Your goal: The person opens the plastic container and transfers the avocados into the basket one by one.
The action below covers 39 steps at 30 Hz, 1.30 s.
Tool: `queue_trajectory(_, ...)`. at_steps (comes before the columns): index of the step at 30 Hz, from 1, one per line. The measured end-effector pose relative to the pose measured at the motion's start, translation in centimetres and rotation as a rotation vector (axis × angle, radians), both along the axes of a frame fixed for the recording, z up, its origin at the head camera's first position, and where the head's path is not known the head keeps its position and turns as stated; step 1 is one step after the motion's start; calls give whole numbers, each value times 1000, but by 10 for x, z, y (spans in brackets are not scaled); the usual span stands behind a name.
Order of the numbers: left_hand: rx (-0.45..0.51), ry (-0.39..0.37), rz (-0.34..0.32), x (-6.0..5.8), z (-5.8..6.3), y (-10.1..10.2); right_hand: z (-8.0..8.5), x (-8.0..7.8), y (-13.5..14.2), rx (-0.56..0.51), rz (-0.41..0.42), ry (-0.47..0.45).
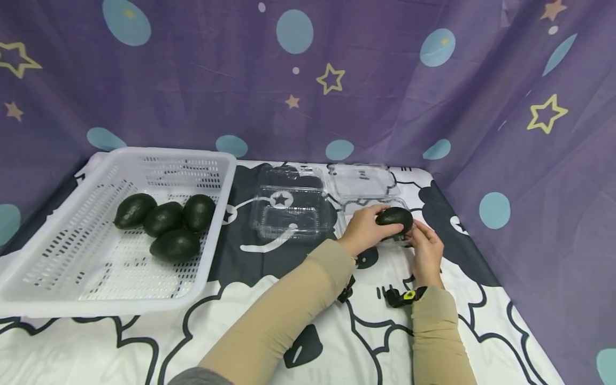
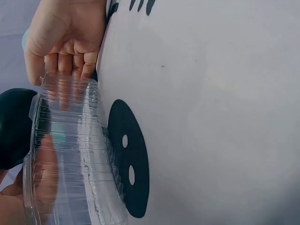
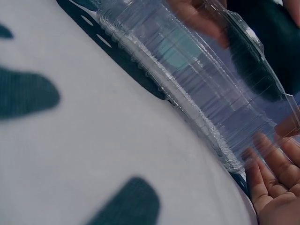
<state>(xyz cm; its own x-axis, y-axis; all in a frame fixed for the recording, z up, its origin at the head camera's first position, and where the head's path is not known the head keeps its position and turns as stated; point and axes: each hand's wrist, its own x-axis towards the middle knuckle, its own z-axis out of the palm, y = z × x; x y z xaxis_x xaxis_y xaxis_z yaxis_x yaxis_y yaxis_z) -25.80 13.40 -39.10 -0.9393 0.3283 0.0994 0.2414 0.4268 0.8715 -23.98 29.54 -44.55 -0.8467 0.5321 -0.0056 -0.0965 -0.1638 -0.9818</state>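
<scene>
My left hand (image 1: 362, 231) holds a dark green avocado (image 1: 394, 216) over the near half of the right-hand clear plastic clamshell container (image 1: 344, 218). Its thumb lies along the near side of the fruit. At the container's right end, my right hand (image 1: 427, 250) grips the plastic, thumb at the rim and fingers against the end wall. The left wrist view shows the ribbed container wall (image 2: 70, 154) from the side, the avocado (image 2: 14, 126) at rim height and my right hand (image 2: 70, 28) beyond. Part of the avocado (image 3: 267, 42) shows through plastic in the right wrist view.
A white perforated basket (image 1: 110, 306) with several avocados (image 1: 175, 246) stands at the left. Between it and my hands lies a second open clear clamshell (image 1: 291, 214). The right container's lid (image 1: 363, 182) lies folded back toward the purple curtain (image 1: 385, 107). A patterned cloth (image 1: 375, 342) covers the table.
</scene>
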Motion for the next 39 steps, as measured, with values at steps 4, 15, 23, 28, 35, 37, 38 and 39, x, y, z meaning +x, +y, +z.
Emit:
queue_trajectory(4,45,12,10,1,2,-5,-2,0,-1,48,16,-11)
queue_trajectory(15,145,28,36,5,10,-18,-6,1,0,47,-7,-5)
queue_trajectory(23,197,13,31,12,23,-32,-6,0,-1,52,-10,-19)
queue_trajectory(28,213,18,32,16,30,-41,-6,0,-2,35,-2,-20)
queue_trajectory(35,234,22,50,21,41,-55,-1,1,0,10,-4,-23)
queue_trajectory(37,238,24,51,23,45,-60,0,1,0,8,0,-34)
queue_trajectory(38,240,27,48,24,47,-62,0,2,0,11,2,-37)
queue_trajectory(39,240,28,44,25,48,-64,-1,3,0,15,4,-38)
